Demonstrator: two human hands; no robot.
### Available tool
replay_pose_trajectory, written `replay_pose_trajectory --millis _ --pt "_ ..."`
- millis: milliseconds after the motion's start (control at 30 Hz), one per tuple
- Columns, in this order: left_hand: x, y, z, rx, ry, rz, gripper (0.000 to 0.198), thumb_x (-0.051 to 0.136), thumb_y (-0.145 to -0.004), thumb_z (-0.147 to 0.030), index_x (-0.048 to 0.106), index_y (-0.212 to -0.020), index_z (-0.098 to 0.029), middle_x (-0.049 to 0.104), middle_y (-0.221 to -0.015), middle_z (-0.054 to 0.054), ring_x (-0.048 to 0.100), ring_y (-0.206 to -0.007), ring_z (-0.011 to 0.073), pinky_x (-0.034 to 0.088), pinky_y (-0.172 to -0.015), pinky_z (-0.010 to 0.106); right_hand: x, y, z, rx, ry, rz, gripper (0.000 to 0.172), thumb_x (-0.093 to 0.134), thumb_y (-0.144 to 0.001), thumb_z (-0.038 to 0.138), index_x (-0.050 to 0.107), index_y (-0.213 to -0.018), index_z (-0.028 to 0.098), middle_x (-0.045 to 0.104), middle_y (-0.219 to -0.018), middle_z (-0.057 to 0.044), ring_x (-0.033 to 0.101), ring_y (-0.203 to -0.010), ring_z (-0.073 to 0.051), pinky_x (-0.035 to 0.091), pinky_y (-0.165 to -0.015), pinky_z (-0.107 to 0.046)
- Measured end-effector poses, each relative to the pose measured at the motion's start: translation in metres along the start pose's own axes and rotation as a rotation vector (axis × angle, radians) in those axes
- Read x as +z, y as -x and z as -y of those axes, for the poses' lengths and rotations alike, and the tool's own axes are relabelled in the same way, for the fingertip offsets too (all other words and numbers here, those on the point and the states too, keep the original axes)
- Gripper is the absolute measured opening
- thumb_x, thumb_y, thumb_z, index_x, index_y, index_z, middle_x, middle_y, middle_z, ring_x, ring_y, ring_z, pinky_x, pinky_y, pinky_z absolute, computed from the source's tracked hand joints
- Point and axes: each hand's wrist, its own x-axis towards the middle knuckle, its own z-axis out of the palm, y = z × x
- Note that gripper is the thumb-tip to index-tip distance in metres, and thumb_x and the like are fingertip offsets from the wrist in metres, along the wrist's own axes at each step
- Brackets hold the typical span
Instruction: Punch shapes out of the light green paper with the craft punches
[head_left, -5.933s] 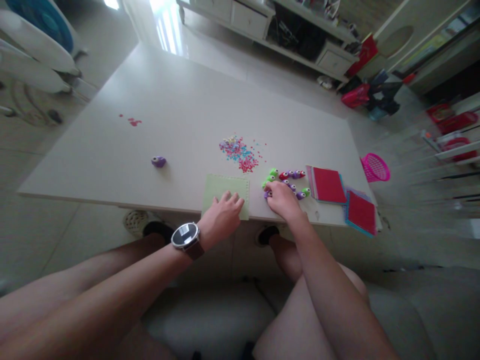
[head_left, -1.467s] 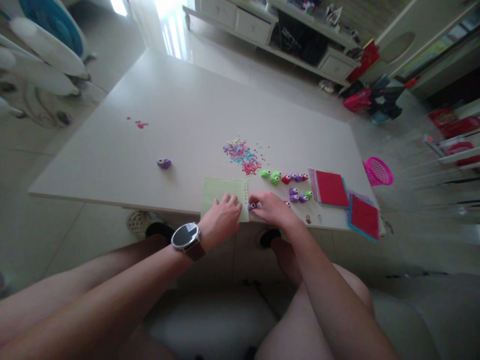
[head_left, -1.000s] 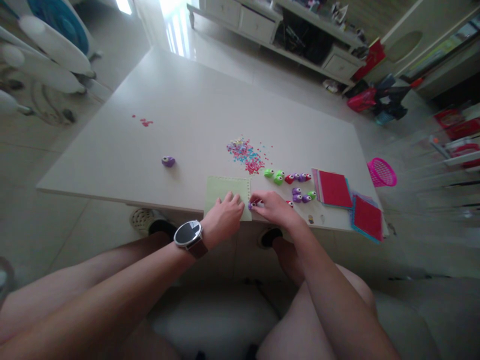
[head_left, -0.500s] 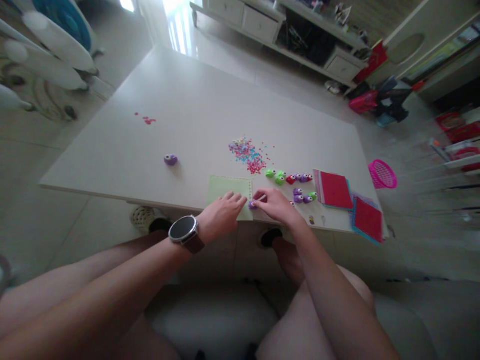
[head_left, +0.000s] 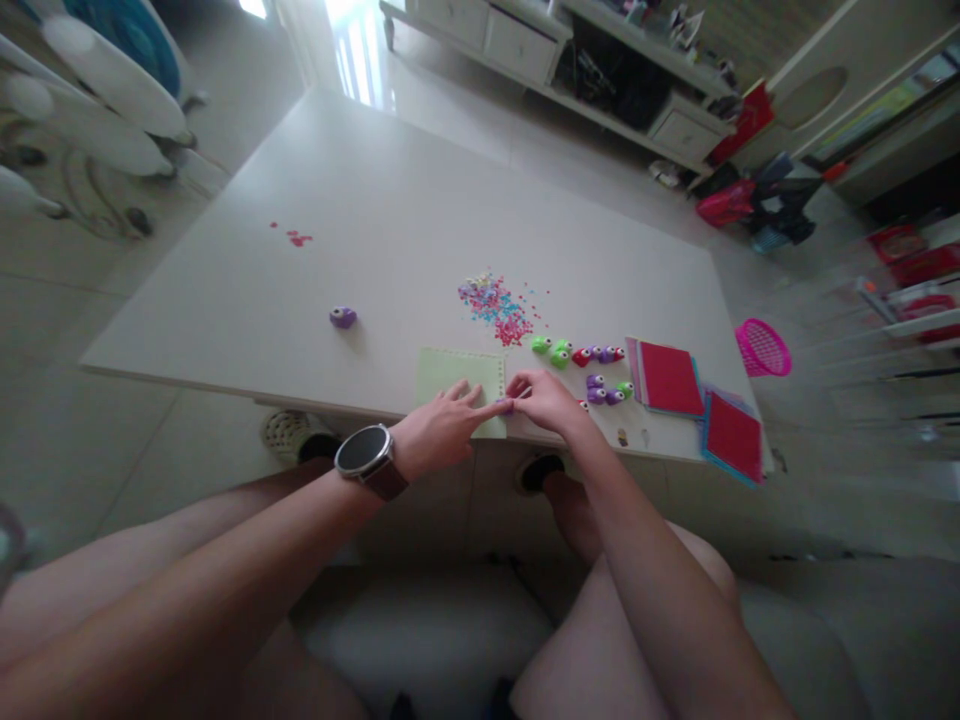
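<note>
A light green sheet of paper lies at the table's near edge, with a row of small punched marks along its right and far sides. My left hand rests flat on it, fingers spread, the index finger reaching to a small purple paper punch at the sheet's right edge. My right hand is closed around that punch, its fingers hiding most of it. Right of that hand stand several more punches: green ones, a red one and purple ones.
Loose paper confetti is scattered beyond the sheet. Another purple punch stands to the left, near a few red paper bits. Two stacks of coloured paper, one upper and one lower, lie on the table's right end.
My left index finger has stretched to the right, onto or beside the purple punch. My right hand has shifted slightly and stays at the sheet's edge.
</note>
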Motion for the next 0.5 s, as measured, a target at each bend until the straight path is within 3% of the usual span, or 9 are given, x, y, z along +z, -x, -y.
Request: replay_pose_trajectory --millis 200,367,500 --pt "0.009 -0.009 0.003 -0.021 -0.018 0.002 0.089 0.068 -0.090 -0.012 0.036 -0.171 -0.032 0.053 -0.166 0.019 0.047 -0.157 0.0358 0.042 -0.124 0.055 0.001 -0.009 0.006 0.056 0.104 0.023 0.015 0.083 -0.084 0.011 0.072 -0.093 0.015 0.078 -0.096 -0.007 0.070 -0.087 -0.018 0.047 -0.071 -0.025" --pt "0.009 -0.010 0.005 -0.005 -0.014 0.032 0.089 0.063 -0.088 -0.009 0.036 -0.170 -0.029 0.058 -0.162 0.017 0.047 -0.157 0.0356 0.041 -0.124 0.058 -0.001 -0.010 0.018 0.095 0.159 0.049 0.029 0.087 -0.083 0.015 0.073 -0.108 0.017 0.078 -0.097 -0.005 0.071 -0.086 -0.018 0.047 -0.070 -0.024" --pt "-0.004 -0.006 0.001 0.025 0.000 0.000 0.081 0.058 -0.089 -0.008 0.036 -0.167 -0.015 0.064 -0.153 0.020 0.055 -0.149 0.0311 0.039 -0.127 0.049 -0.010 -0.001 0.022 0.073 0.144 0.032 0.030 0.085 -0.085 0.014 0.072 -0.111 0.016 0.078 -0.098 -0.006 0.071 -0.087 -0.018 0.049 -0.073 -0.026"
